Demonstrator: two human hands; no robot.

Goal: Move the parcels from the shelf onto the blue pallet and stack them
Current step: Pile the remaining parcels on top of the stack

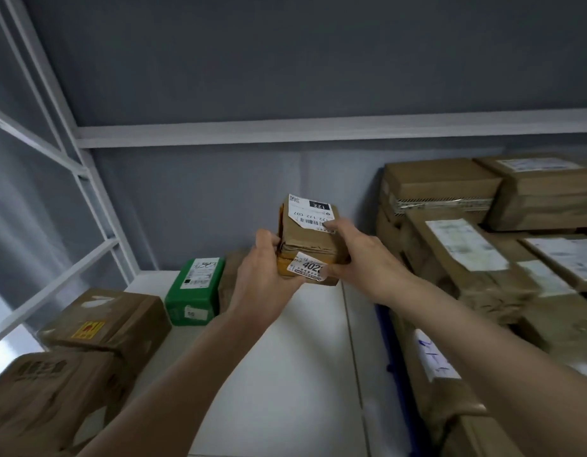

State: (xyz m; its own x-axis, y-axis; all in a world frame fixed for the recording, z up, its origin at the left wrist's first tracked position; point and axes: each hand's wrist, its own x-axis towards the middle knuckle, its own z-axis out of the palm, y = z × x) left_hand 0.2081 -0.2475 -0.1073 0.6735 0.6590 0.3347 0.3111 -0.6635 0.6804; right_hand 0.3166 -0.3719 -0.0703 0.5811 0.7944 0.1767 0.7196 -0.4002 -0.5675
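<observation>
1. We hold a small brown parcel (310,237) in the air between both hands, above the pale floor (285,374) and clear of every other box.
2. Our left hand (264,280) grips the parcel's left and lower side, the fingers curled round its edge and the thumb up against the cardboard.
3. Our right hand (361,255) grips the right side, the fingers wrapped behind it and the thumb pressed on the white shipping label (310,212) on the upper face.
4. A second white sticker (307,270), printed with large digits, sits at the parcel's near lower edge, between our two hands.
5. To the right, brown parcels (467,249) are stacked in several layers on the blue pallet (389,351), of which we see only a strip of blue edge at the stack's left side.
6. The held parcel hangs just left of that stack's upper left corner, not touching it.
7. At the left stands the white shelf frame (97,206); near it on the floor we see a green box (195,291), upright against the grey wall (285,61), and a brown box (107,319) with a yellow and red sticker.
8. Another brown box (45,400) lies at the lower left corner of our view, touching the stickered one.
</observation>
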